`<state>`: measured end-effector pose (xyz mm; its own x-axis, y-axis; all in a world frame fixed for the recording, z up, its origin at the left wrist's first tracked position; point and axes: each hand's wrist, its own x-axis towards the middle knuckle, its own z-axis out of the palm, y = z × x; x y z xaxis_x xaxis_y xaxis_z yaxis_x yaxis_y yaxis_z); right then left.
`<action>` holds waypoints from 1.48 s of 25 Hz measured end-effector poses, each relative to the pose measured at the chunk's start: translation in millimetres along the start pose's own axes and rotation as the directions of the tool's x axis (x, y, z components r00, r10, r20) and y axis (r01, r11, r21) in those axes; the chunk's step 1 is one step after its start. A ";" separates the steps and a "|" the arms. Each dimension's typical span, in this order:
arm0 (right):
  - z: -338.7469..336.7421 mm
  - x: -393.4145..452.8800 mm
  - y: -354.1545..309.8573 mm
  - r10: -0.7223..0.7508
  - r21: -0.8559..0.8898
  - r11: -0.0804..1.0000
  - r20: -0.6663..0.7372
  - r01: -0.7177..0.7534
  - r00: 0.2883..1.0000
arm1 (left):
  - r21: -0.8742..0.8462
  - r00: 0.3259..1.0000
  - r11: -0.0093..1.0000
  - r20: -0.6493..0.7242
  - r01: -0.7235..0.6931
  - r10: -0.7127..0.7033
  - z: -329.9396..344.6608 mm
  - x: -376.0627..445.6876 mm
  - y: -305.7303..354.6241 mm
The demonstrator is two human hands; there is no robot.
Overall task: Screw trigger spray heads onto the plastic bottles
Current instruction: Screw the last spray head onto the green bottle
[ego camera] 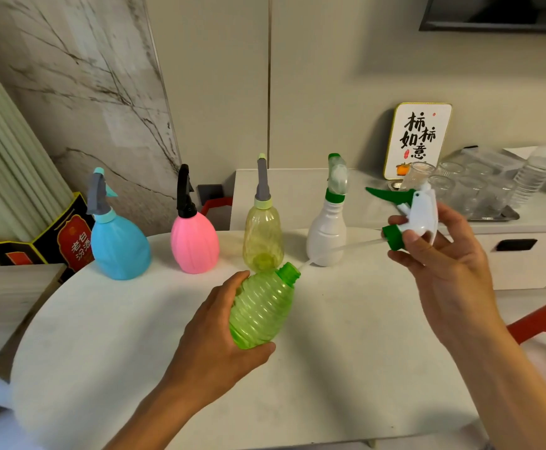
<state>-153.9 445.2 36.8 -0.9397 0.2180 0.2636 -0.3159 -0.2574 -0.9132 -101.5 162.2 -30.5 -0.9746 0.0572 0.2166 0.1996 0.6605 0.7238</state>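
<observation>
My left hand grips a ribbed green bottle, tilted above the table with its open neck pointing up and right. My right hand holds a white trigger spray head with a green trigger and green screw collar. Its thin clear dip tube slants down left, and its tip lies just beside the bottle's neck. Along the table's far side stand several bottles with heads on: blue, pink, clear yellow and white.
The round white table fills the middle. A counter behind holds a sign, a tray of glasses and a water bottle. A red-and-black box stands at left. A red chair shows at right.
</observation>
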 end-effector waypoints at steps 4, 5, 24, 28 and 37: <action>21.0 -12.1 16.1 0.059 -0.009 0.998 0.141 -0.059 0.988 | 0.015 0.999 0.999 0.011 -0.037 0.037 2.4 -1.0 3.1; 27.1 -16.2 22.5 0.089 -0.029 0.996 0.177 -0.086 0.980 | 0.024 0.999 0.999 0.016 -0.049 0.049 2.7 -1.6 3.6; 46.5 -34.9 38.7 0.308 -0.363 0.919 0.415 -0.155 0.856 | 0.290 0.974 0.932 0.014 -0.219 0.225 -6.8 -6.3 5.5; 47.2 -35.2 42.7 0.283 -0.269 0.947 0.434 -0.177 0.855 | 0.308 0.977 0.929 -0.002 -0.204 0.215 -7.8 -5.4 10.9; 35.0 -27.0 38.2 0.223 -0.267 0.961 0.591 -0.073 0.776 | 0.150 0.976 0.978 0.183 -0.146 0.118 -27.3 -4.1 16.3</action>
<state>-145.2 396.5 5.7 -0.8767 -0.4444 0.1841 -0.1999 -0.0116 -0.9798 -91.4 152.3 -1.7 -0.9464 0.2703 0.1768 0.3221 0.7500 0.5778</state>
